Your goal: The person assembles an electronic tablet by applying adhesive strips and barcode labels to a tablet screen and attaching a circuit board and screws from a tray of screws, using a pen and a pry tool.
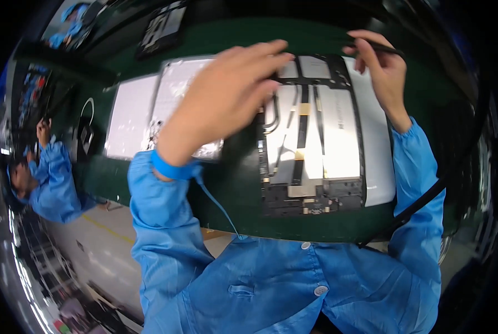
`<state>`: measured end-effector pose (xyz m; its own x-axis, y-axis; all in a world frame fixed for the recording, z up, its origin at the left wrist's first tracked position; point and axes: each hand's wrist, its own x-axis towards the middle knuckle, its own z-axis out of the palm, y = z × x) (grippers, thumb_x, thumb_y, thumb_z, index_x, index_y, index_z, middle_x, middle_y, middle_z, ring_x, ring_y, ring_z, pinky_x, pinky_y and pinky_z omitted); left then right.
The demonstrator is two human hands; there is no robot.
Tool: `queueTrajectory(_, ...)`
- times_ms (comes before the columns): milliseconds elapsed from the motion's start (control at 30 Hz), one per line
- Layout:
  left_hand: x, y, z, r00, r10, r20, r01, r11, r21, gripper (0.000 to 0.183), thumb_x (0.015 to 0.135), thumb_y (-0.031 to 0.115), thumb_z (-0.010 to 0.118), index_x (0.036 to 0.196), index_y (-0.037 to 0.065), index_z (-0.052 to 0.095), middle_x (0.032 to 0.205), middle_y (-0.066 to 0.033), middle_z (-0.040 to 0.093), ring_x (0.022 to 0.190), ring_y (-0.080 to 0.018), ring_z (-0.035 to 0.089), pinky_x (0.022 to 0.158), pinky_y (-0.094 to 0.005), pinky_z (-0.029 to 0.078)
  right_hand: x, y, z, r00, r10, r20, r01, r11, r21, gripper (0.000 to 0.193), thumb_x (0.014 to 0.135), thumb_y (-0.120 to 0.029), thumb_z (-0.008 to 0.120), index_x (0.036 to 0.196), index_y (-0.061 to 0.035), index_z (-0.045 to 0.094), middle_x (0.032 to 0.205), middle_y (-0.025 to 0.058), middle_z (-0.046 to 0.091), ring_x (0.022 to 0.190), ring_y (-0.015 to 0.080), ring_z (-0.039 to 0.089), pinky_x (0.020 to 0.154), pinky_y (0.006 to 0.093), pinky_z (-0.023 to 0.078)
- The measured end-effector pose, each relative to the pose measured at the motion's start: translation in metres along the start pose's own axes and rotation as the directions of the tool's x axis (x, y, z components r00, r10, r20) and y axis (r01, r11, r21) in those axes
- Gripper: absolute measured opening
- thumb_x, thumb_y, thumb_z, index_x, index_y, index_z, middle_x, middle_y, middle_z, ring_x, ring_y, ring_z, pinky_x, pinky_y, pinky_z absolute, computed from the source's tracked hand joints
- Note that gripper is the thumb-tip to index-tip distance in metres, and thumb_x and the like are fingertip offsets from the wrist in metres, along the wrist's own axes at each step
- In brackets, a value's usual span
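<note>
An opened tablet [341, 133] lies in front of me, its silver battery, dark ribbon cables and circuit boards exposed. Over its upper left corner reaches my left hand [226, 92], slightly blurred, fingers stretched and apart with nothing seen in them; whether it touches the tablet I cannot tell. A blue wrist strap [173, 167] with a cord circles that wrist. Beyond the tablet's upper right corner, my right hand [385, 72] grips a slim black tool [383, 48], shaped like tweezers. A white panel [379, 161] shows along the tablet's right side.
Left of the tablet lie pale, film-like panels [132, 117], partly under my left forearm. A dark framed device [162, 28] rests at the back of the green mat [232, 206]. A black cable [427, 197] crosses my right sleeve. Another person [57, 183] sits at the far left.
</note>
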<state>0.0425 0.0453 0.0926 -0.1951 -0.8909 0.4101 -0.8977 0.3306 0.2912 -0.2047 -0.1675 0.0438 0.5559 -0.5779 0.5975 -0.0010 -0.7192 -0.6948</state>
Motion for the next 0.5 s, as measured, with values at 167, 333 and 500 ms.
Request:
queueTrajectory(167, -0.092, -0.112, -0.048, 0.956, -0.263, -0.127, 0.234, 0.951, -0.204, 0.019, 0.091, 0.006, 0.068, 0.110, 0.002, 0.072, 0.114, -0.0108, 0.070, 0.111, -0.0275, 0.067, 0.097, -0.0356, 0.051, 0.022, -0.039, 0.034, 0.981, -0.010, 0.195, -0.022, 0.987, 0.162, 0.030, 0.107, -0.031, 0.055, 0.123, -0.0093, 0.069, 0.083, 0.0062, 0.074, 0.065, 0.0089, 0.063, 0.059, 0.0207, 0.049)
queueTrajectory(333, -0.109, -0.125, -0.021, 0.924, -0.363, -0.118, 0.334, 0.918, -0.212, 0.015, 0.085, 0.013, 0.076, 0.099, 0.006, 0.075, 0.102, -0.0078, 0.069, 0.099, -0.0271, 0.066, 0.090, -0.0348, 0.051, 0.073, -0.098, 0.138, 0.819, -0.191, 0.541, 0.227, 0.974, 0.001, 0.018, 0.097, -0.020, 0.070, 0.108, -0.0056, 0.071, 0.081, 0.0044, 0.072, 0.068, 0.0104, 0.065, 0.062, 0.0231, 0.051)
queueTrajectory(500, -0.085, -0.119, -0.004, 0.964, -0.232, -0.129, 0.221, 0.971, -0.089, 0.014, 0.085, 0.019, 0.076, 0.093, 0.008, 0.074, 0.097, -0.0064, 0.066, 0.093, -0.0283, 0.062, 0.084, -0.0393, 0.050, 0.099, -0.085, 0.191, 0.702, -0.283, 0.653, 0.454, 0.885, -0.105, 0.020, 0.094, -0.024, 0.073, 0.103, -0.0057, 0.072, 0.079, 0.0044, 0.071, 0.067, 0.0144, 0.065, 0.061, 0.0268, 0.049)
